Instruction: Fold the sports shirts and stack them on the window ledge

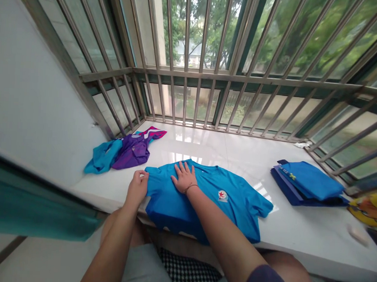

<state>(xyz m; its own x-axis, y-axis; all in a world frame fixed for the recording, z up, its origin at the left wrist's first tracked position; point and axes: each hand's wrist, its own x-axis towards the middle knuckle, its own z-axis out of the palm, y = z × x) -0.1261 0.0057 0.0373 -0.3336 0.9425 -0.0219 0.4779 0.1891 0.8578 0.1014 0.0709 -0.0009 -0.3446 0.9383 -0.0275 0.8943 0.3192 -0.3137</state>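
A bright blue T-shirt with a small red-and-white star badge lies spread on the white window ledge, its lower edge hanging over the front. My left hand pinches the shirt's left sleeve edge. My right hand lies flat, fingers apart, on the shirt's upper chest near the collar.
A crumpled purple, pink and teal garment sits at the ledge's back left. A stack of folded blue clothes lies at the right, with a yellow item beyond it. Metal window bars enclose the ledge. A grey wall stands on the left.
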